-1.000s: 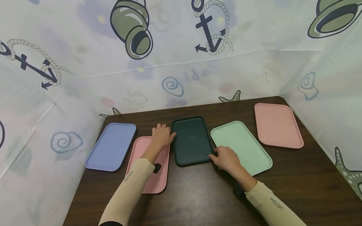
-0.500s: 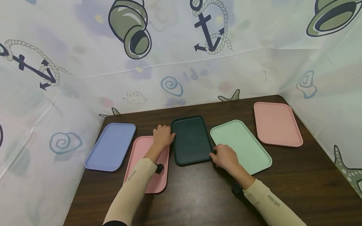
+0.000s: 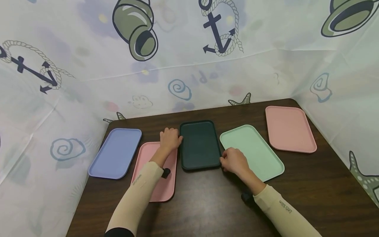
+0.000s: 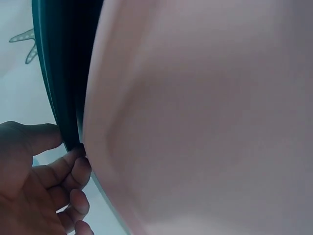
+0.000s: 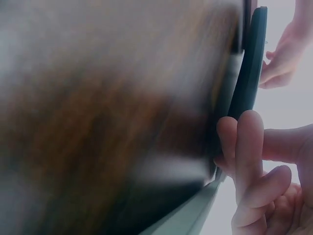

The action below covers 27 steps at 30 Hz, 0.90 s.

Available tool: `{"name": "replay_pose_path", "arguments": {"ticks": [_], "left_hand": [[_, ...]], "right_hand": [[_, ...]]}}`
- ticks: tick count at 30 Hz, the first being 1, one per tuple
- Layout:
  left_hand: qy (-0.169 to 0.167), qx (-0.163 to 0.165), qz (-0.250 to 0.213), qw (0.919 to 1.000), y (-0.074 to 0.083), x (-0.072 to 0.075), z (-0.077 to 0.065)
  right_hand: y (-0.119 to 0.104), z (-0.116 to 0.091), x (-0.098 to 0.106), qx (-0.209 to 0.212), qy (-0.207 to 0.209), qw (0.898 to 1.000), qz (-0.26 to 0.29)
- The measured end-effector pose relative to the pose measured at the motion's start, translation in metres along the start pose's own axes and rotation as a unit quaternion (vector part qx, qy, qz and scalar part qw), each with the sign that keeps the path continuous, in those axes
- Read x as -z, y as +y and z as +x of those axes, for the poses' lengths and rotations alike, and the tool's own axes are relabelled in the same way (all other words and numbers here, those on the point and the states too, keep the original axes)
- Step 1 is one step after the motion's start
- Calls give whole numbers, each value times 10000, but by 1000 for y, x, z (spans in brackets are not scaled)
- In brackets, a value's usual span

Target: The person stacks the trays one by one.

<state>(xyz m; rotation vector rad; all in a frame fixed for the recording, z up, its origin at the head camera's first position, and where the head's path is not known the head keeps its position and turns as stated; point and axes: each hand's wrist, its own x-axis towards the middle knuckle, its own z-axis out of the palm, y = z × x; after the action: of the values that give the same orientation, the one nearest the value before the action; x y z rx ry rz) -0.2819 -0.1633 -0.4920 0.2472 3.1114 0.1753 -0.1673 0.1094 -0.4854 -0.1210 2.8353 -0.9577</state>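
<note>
A dark green rectangular tray (image 3: 199,144) lies in the middle of the table, tilted slightly in the right wrist view. At its upper left side my left hand (image 3: 170,140) pinches the rim; in the left wrist view the thumb (image 4: 46,137) presses the green edge, with the index finger curled under it. My right hand (image 3: 236,160) pinches the lower right corner between thumb and curled fingers (image 5: 249,147). Beneath my left forearm lies a pink tray (image 3: 148,153). A mint green tray (image 3: 251,148) is beside the right hand, partly covered by it.
To the far left sits a blue tray (image 3: 116,153). Another pink tray (image 3: 291,129) lies at the back right, by the edge of the brown wood-grain table (image 3: 201,204). Printed cloth (image 3: 183,39) surrounds the table's back and sides.
The dark green tray's near edge has shifted slightly away from me. My right thumb has drawn in, and its fingers curl closer at the corner. The other trays keep their places.
</note>
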Motion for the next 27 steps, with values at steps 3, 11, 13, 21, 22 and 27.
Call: {"name": "replay_pose_path", "arguments": {"ticks": [3, 11, 13, 21, 22, 27], "left_hand": [[-85, -17, -45, 10000, 0, 2, 4], [-310, -45, -167, 9994, -2, 3, 15], [-315, -22, -193, 9993, -3, 2, 17], [-233, 39, -133, 9996, -5, -2, 24], [-234, 53, -122, 9996, -5, -2, 25], [-170, 101, -70, 9998, -4, -2, 26]], "right_hand": [[0, 4, 1, -9, -37, 10000, -31], [-1, 12, 4, 23, 9, 9999, -115], [-1, 13, 3, 71, 24, 9998, -172], [-1, 20, -2, 189, 186, 9991, -325], [-1, 21, -2, 198, 201, 9990, -349], [0, 25, -4, 178, 188, 9988, -406]]}}
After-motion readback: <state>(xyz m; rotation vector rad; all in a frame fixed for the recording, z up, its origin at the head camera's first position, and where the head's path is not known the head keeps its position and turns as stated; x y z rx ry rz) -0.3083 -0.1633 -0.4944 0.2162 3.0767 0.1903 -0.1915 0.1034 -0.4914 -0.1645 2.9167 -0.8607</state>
